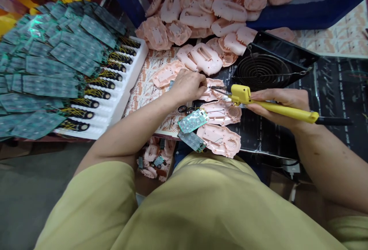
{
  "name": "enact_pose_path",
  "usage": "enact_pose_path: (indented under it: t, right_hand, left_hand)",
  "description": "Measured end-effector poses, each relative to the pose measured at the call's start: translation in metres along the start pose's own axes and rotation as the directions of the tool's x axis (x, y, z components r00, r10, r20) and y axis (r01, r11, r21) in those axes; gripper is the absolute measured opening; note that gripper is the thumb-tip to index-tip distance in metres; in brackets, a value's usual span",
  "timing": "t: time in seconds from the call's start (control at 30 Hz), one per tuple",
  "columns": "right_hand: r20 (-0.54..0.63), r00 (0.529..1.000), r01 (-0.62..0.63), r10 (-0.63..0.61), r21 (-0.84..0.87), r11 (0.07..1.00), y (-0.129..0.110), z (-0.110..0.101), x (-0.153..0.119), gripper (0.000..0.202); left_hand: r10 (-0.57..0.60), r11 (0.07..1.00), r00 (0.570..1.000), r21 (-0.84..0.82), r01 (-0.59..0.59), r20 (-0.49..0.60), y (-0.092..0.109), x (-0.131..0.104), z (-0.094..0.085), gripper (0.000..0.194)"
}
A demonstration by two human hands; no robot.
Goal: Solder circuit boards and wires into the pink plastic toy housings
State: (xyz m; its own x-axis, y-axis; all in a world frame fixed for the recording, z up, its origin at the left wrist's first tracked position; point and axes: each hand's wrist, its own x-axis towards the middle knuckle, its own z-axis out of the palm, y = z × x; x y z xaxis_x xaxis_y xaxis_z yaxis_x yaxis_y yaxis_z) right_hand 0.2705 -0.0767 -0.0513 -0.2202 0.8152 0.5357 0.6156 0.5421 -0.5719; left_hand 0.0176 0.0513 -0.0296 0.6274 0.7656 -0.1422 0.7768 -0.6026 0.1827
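My right hand (284,106) grips a yellow soldering iron (241,94), its tip pointing left over the farthest of three pink plastic shells (212,95). Right beside that tip, my left hand (189,85) is closed in a pinch above the same shell; whatever lies between its fingers is hidden. Nearer to me are the middle shell (222,113) and the nearest shell (225,141), both inside up with thin wires in them. A green circuit board (193,121) and a second board (191,141) overlap their left ends. Black rings (182,108) lie below my left wrist.
On the left, a white foam tray (115,106) carries many wired circuit boards (60,62). Pink shells (198,14) heap out of a blue crate (304,16) at the back. A black fan (260,70) stands behind my right hand. Below the table edge is a box with shells (151,152).
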Motion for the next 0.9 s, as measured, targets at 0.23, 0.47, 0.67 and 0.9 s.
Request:
enact_pose_path:
  t: [0.23, 0.47, 0.67, 0.9]
  right_hand:
    - [-0.191, 0.980, 0.026, -0.047, -0.109, 0.994, -0.015, -0.016, -0.010, 0.024]
    - [-0.225, 0.974, -0.056, -0.020, -0.326, 0.944, -0.033, -0.009, -0.046, 0.046]
    - [-0.463, 0.886, -0.139, -0.020, -0.307, 0.942, -0.032, 0.008, -0.071, 0.049]
    - [-0.513, 0.834, -0.003, -0.202, -0.371, 0.929, -0.005, 0.022, -0.081, 0.040]
  left_hand:
    - [0.014, 1.000, 1.000, 0.026, -0.014, -0.009, -0.001, 0.001, 0.001, 0.022]
    - [0.014, 0.999, 1.000, 0.031, -0.014, 0.000, -0.004, 0.002, 0.003, 0.022]
    - [0.181, 0.983, 0.982, 0.006, -0.182, 0.057, -0.019, -0.011, -0.012, 0.053]
    - [0.142, 0.986, 0.983, 0.074, -0.151, 0.117, -0.027, -0.024, -0.016, 0.068]
